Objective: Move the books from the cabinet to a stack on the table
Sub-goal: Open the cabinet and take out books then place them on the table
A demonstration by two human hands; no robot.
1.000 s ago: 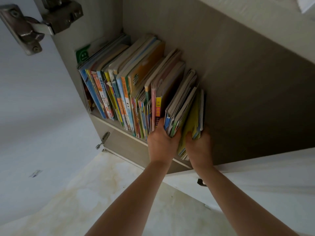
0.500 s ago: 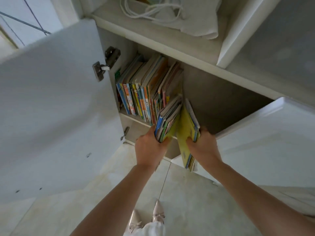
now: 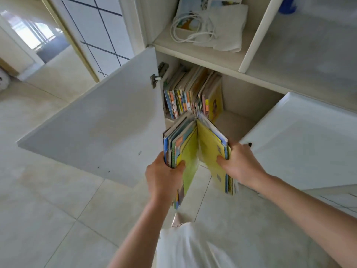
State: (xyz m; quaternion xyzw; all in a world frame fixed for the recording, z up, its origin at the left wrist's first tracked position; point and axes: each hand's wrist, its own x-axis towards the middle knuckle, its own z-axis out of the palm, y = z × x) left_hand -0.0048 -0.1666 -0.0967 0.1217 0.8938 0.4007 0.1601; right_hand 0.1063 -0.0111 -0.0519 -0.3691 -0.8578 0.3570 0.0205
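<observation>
I hold a bundle of thin, colourful books (image 3: 195,147) in front of the open cabinet (image 3: 249,97), clear of its shelf. The bundle splays into two halves with yellow covers facing each other. My left hand (image 3: 164,176) grips the left half from below. My right hand (image 3: 239,163) grips the right half, thumb on the yellow cover. Several more books (image 3: 189,95) stand upright at the left side of the cabinet compartment. No table is in view.
The left cabinet door (image 3: 92,128) swings wide open to my left, the right door (image 3: 301,140) to my right. A shelf above holds a white cable (image 3: 189,29) and folded cloth (image 3: 228,29). Pale tiled floor (image 3: 48,209) lies below, a doorway at far left.
Both hands have pulled the bundle of books out of the cabinet and toward me. My view has backed away and risen, so the doors and upper shelf now show.
</observation>
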